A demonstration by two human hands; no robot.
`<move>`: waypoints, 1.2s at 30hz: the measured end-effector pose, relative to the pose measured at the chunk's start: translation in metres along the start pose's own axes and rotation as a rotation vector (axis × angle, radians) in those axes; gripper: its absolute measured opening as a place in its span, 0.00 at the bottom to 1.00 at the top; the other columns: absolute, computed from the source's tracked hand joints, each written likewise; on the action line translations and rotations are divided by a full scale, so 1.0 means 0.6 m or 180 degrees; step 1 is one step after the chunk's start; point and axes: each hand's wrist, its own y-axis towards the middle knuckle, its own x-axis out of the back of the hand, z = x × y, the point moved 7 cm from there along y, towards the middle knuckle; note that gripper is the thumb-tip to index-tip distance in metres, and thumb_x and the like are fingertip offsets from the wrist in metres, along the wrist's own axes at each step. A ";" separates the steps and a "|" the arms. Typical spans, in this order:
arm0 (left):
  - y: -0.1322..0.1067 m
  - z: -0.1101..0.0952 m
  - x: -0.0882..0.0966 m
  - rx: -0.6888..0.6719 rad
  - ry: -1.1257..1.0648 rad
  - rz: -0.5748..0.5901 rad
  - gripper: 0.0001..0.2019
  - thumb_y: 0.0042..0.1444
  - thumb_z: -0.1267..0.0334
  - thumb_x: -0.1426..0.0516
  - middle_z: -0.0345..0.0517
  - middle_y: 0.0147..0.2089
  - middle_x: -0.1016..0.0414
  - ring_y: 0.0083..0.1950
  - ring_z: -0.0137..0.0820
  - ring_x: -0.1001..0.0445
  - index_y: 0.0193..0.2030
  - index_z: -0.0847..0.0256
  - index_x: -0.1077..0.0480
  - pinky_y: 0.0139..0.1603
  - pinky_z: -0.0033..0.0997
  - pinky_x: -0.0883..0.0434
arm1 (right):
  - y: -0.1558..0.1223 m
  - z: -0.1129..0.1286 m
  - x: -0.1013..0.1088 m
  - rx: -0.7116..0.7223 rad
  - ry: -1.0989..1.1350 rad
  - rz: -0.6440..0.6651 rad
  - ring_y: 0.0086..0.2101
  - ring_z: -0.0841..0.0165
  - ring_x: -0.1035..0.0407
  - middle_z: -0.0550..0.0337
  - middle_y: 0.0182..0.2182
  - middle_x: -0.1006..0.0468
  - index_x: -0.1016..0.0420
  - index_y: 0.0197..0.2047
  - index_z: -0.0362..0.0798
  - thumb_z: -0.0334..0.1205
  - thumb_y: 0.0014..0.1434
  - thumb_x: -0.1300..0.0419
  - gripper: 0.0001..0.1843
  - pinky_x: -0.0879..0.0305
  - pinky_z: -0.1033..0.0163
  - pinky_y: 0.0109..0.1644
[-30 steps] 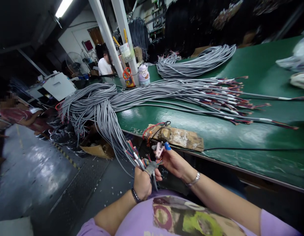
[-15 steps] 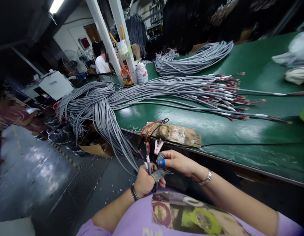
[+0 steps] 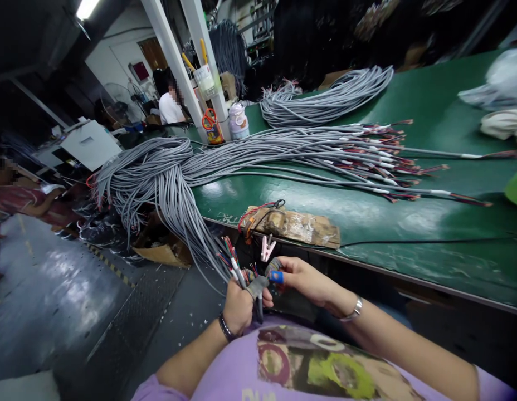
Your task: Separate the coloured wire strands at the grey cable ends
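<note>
Left hand (image 3: 237, 305) fisted round grey cable ends (image 3: 237, 274), coloured cores (image 3: 228, 245) splayed; right hand (image 3: 302, 278) pinching cores.

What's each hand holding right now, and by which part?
The left hand grips the grey cables just below their stripped ends; the right hand pinches the coloured wires sticking out there.

Cables (image 3: 234, 269) partly hid in left grip (image 3: 238, 306); rt bag (image 3: 496, 78) blurred.
</note>
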 end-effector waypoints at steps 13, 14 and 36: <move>-0.001 0.005 0.015 -0.0070 -0.0262 -0.0193 0.16 0.42 0.52 0.36 0.41 0.16 0.29 0.16 0.27 0.32 0.25 0.65 0.32 0.22 0.27 0.31 | 0.012 -0.030 0.009 -0.0248 0.0555 -0.0589 0.21 0.75 0.37 0.62 0.24 0.27 0.31 0.29 0.46 0.54 0.47 0.36 0.19 0.37 0.66 0.25; 0.000 0.005 0.014 -0.0086 -0.0227 -0.0194 0.16 0.43 0.52 0.36 0.42 0.17 0.29 0.17 0.27 0.31 0.25 0.65 0.32 0.22 0.27 0.31 | 0.010 -0.025 0.001 -0.0229 0.0409 -0.0468 0.20 0.75 0.37 0.63 0.23 0.28 0.32 0.28 0.46 0.53 0.47 0.36 0.19 0.39 0.67 0.23; -0.002 0.004 0.007 0.0113 -0.0228 -0.0157 0.17 0.42 0.51 0.36 0.43 0.16 0.29 0.17 0.29 0.30 0.24 0.66 0.31 0.21 0.26 0.33 | 0.015 0.001 -0.047 0.0216 0.0307 0.0163 0.16 0.69 0.35 0.65 0.14 0.29 0.41 0.28 0.49 0.56 0.52 0.41 0.20 0.49 0.65 0.23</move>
